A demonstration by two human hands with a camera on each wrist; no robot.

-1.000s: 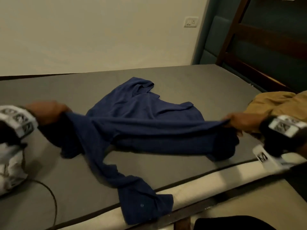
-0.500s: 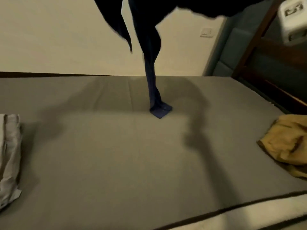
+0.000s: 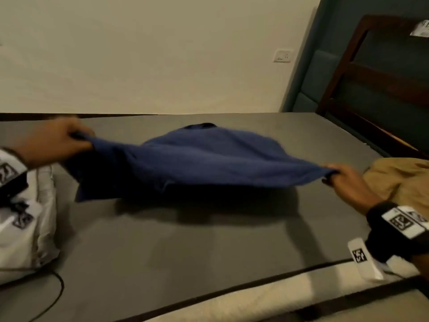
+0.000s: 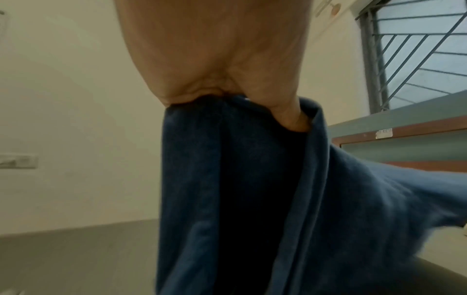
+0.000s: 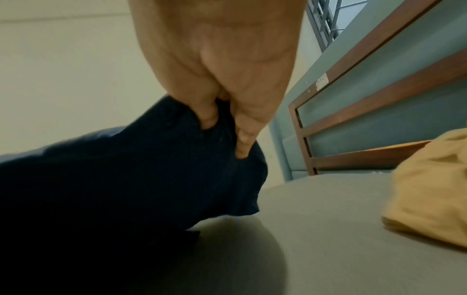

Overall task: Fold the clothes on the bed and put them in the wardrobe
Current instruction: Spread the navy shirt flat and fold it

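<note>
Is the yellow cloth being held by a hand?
No, the yellow cloth lies loose on the bed while the left hand and right hand both grip the blue shirt.

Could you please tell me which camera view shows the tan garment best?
The right wrist view: the tan garment lies bunched and close on the mattress. The head view crops it at the right edge; the left wrist view misses it.

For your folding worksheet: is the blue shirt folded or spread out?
Spread out, unfolded: the left hand and right hand stretch the shirt above the bed.
</note>
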